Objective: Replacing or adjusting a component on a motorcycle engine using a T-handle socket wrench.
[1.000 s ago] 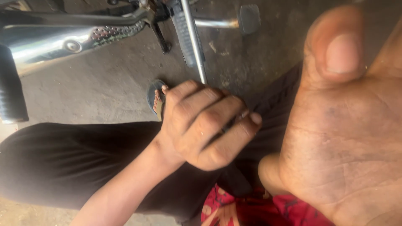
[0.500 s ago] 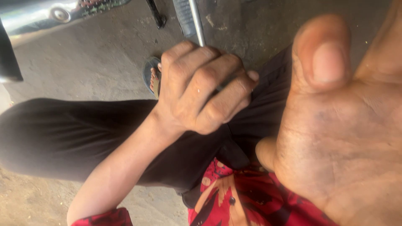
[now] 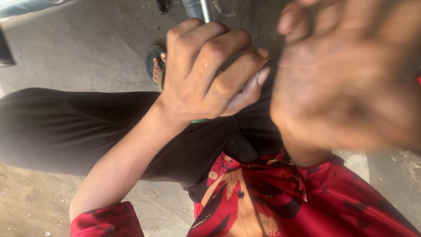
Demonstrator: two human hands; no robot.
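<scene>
We are crouching low over a concrete floor [image 3: 79, 48], and our left hand [image 3: 210, 70] is curling into a loose fist above our knee, fingers folded in; a sliver of something green [image 3: 202, 120] is peeking out beneath the heel of that hand, but we cannot tell whether the hand is actually gripping it. Just beyond the knuckles a thin metal rod [image 3: 205, 9] is running up out of view, close to the fingertips, and whether it touches them is hidden. Our right hand [image 3: 351, 83] is hanging close to the camera, blurred, fingers bent, holding nothing that we can make out. Our sandalled foot [image 3: 154, 68] is resting on the floor just past the left hand. We are judging that the left hand is the one at work here, so any next move is calling for a clear look at that hidden grip.
</scene>
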